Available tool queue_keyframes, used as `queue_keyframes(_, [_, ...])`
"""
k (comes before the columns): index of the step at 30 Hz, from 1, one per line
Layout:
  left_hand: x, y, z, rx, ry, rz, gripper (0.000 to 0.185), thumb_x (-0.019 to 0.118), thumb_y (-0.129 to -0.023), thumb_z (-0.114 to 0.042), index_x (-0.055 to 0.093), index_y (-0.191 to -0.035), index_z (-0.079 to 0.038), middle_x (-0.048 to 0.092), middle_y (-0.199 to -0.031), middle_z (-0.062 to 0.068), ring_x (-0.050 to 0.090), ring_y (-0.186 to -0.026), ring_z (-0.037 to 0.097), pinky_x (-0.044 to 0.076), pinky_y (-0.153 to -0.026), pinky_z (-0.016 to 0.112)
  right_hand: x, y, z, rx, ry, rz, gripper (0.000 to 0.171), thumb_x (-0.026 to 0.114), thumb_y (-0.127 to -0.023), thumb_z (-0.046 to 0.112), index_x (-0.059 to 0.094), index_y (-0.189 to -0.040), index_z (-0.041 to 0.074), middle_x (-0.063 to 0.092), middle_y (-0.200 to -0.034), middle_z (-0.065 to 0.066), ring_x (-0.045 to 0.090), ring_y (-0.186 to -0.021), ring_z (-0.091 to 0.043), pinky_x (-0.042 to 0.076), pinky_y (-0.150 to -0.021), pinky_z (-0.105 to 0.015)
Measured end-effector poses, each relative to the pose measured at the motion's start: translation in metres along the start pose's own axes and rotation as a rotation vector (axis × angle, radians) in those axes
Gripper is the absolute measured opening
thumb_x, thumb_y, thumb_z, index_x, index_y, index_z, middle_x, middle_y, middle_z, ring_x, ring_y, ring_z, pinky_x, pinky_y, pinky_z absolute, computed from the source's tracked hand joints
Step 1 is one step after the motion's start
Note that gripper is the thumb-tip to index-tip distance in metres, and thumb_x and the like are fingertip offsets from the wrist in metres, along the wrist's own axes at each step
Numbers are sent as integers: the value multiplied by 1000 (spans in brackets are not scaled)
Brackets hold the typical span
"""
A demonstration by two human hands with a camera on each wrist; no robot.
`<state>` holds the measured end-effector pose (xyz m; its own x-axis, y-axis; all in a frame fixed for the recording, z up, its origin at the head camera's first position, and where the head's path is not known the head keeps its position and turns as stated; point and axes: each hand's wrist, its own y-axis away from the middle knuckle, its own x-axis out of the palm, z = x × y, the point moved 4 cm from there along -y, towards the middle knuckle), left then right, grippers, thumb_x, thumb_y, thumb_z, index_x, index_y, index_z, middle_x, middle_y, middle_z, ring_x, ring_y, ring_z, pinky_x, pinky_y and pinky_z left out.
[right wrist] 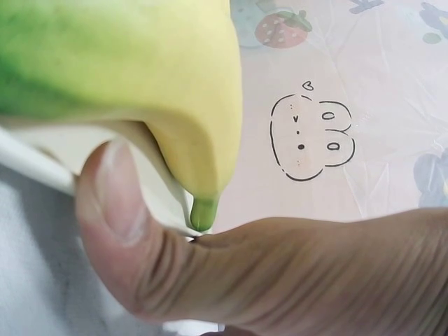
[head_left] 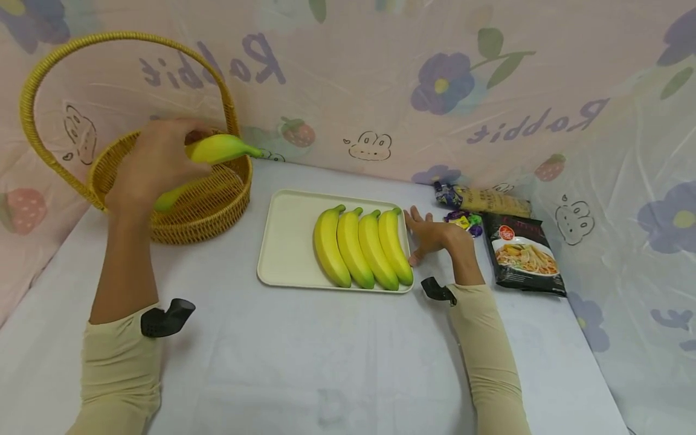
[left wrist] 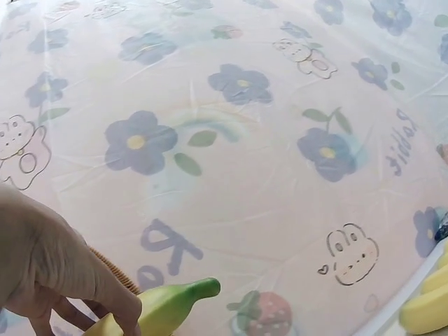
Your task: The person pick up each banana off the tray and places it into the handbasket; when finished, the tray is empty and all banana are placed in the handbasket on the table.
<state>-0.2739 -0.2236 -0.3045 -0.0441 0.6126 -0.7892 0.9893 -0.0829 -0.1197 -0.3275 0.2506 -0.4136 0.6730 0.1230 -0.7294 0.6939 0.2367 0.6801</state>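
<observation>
My left hand [head_left: 157, 160] grips a yellow banana [head_left: 222, 148] over the woven basket [head_left: 198, 226]; the banana's green stem points right. In the left wrist view, the fingers curl round this banana [left wrist: 162, 306]. Below the hand, part of another banana [head_left: 171, 198] shows inside the basket, the rest hidden. Several bananas [head_left: 356, 248] lie side by side on the cream tray [head_left: 288, 241], toward its right. My right hand [head_left: 435, 235] is at the tray's right edge, fingers spread. The right wrist view has the thumb [right wrist: 115, 203] against the tray rim, below a banana [right wrist: 196, 105].
Right of the right hand lie a black noodle packet [head_left: 524, 254], small purple-wrapped sweets [head_left: 464, 222] and a long yellowish packet [head_left: 486, 200]. The basket's tall arched handle [head_left: 130, 37] rises at the left. A patterned curtain [head_left: 348, 90] stands behind the white table [head_left: 272, 362].
</observation>
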Motion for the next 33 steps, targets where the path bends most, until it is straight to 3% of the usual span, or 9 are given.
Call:
queue_keyframes(4, [-7,1,15,-60,-14,9,60,69,-93,-3,50,-149,7,51,-148,35,49,-133,53,40,-112,68,0,1,-1,3,6,-5,130,84,-83,42,-10,-167,9,-22,-173,-20,-7,-160,-50,9,-124,-77])
queue_keyframes(10, [-9,0,31,-88,-35,-3,54,70,-92,0,53,-142,10,52,-143,37,48,-130,54,39,-110,69,2,0,-1,10,4,-3,128,83,-84,41,-9,-167,9,-22,-173,-20,-8,-160,-50,8,-124,-76])
queue_keyframes(20, [18,-16,80,-125,-105,83,50,69,-94,2,52,-141,10,53,-139,38,49,-124,53,41,-105,70,2,0,0,4,8,4,130,84,-83,42,-10,-167,8,-22,-172,-21,-6,-160,-51,11,-125,-76])
queue_keyframes(26, [34,-23,110,-150,-127,123,50,67,-94,2,50,-141,10,51,-141,39,47,-127,54,38,-109,72,2,-2,0,2,12,10,131,83,-84,43,-12,-166,8,-23,-172,-21,-8,-160,-51,12,-125,-75])
queue_keyframes(33, [34,-24,117,-148,-134,47,46,64,-93,8,53,-137,11,39,-146,40,36,-135,59,33,-112,74,0,0,0,6,16,6,131,83,-83,44,-12,-167,8,-23,-172,-21,-7,-160,-51,11,-125,-75])
